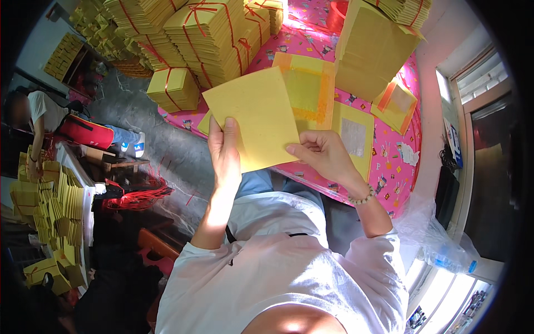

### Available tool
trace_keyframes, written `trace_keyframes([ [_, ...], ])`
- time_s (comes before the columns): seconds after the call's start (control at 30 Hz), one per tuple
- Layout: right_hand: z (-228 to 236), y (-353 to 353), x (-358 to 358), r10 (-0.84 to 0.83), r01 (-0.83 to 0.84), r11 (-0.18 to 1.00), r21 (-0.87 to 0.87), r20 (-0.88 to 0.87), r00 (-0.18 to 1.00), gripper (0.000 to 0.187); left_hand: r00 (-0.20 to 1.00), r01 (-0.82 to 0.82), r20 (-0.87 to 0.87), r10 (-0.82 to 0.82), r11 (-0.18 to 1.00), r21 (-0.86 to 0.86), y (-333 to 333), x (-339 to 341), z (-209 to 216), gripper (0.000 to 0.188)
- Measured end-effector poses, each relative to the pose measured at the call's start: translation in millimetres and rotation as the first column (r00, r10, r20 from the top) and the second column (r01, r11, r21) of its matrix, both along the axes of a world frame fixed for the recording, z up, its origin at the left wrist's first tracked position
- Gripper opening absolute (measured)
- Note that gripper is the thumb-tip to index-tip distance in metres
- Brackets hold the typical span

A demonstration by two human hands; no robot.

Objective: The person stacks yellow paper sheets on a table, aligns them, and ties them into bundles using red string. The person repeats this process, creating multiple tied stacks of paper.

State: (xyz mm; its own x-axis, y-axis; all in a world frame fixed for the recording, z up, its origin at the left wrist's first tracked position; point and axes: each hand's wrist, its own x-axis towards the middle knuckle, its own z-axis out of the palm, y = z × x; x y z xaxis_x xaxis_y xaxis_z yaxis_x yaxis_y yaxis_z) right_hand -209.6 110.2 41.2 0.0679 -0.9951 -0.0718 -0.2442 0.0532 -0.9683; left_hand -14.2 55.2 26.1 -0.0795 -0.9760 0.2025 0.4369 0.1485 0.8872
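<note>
I hold a square of yellow paper [256, 119] up in front of me with both hands; whether it is one sheet or several I cannot tell. My left hand [225, 147] grips its left edge, thumb on the face toward me. At the lower right corner, my right hand [327, 156] pinches the paper between thumb and curled fingers. Beyond it on the pink patterned tablecloth [389, 161] lies a yellow piece with an orange border [325, 83]. Another yellow piece with a pale silvery patch [353, 136] lies right of it, near my right hand.
Tall bundles of yellow paper [208, 42] tied with red string stand at the table's far left. A large yellow stack [372, 53] rises at the far right. At left, a person [44, 111] works by a table of yellow paper pieces [58, 206]. A plastic bottle [453, 263] lies at right.
</note>
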Motion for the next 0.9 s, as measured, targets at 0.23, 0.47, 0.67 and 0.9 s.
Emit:
trace_keyframes([
  [0.23,21,-13,4,-0.024,0.011,0.998,0.069,0.194,0.981,0.023,0.999,0.009,0.034,-0.008,0.999,-0.034,3,10,-5,0.033],
  [0.47,18,-42,11,-0.028,0.048,0.996,-0.073,0.255,0.966,0.021,0.992,0.122,0.032,-0.124,0.991,0.058,22,20,-16,0.033],
  [0.67,16,-36,22,0.002,0.013,0.998,-0.061,0.244,0.97,0.018,0.979,0.202,-0.095,-0.182,0.935,0.291,20,56,-38,0.037],
  [0.9,-5,-28,-22,-0.373,0.221,0.86,-0.46,-0.271,0.887,0.018,0.952,0.134,-0.304,0.027,0.858,0.495,-35,116,-89,0.038],
])
